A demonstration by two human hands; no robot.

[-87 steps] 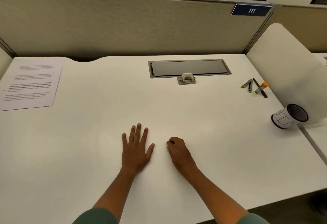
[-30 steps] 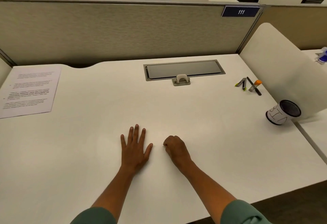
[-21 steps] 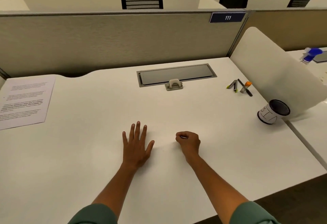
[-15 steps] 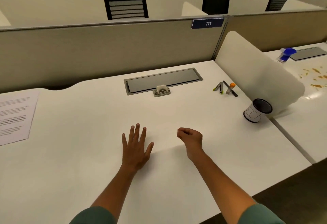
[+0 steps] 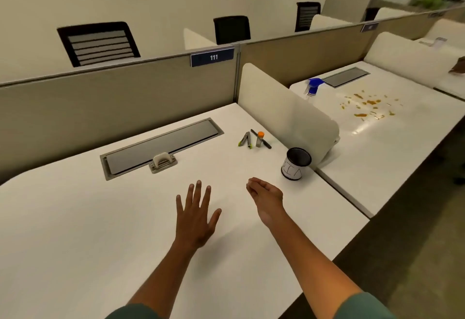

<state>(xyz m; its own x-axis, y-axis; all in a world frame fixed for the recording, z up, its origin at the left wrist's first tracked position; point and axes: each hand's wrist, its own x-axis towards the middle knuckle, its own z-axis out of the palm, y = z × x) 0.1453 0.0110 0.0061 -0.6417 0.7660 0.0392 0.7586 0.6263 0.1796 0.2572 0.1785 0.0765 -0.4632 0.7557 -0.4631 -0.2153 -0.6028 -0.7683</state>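
Note:
My left hand [image 5: 195,214] lies flat on the white desk [image 5: 100,230] with its fingers spread. My right hand [image 5: 265,192] hovers just above the desk to the right of it, fingers loosely bent, and I see nothing in it. Beyond my right hand a black mesh pen cup [image 5: 295,167] with a white label lies tipped against the rounded white side divider [image 5: 281,107]. Further back lie several pens and markers [image 5: 254,139], one with an orange cap.
A grey cable hatch [image 5: 161,146] is set into the desk near the back partition [image 5: 113,99]. On the neighbouring desk [image 5: 377,142] to the right are orange crumbs and smears [image 5: 367,107] and a blue-topped spray bottle [image 5: 313,87].
My view has swung to the right, so the neighbouring desk shows and the paper at the left is out of view. My right hand has lifted off the desk, moved right and loosened from a fist.

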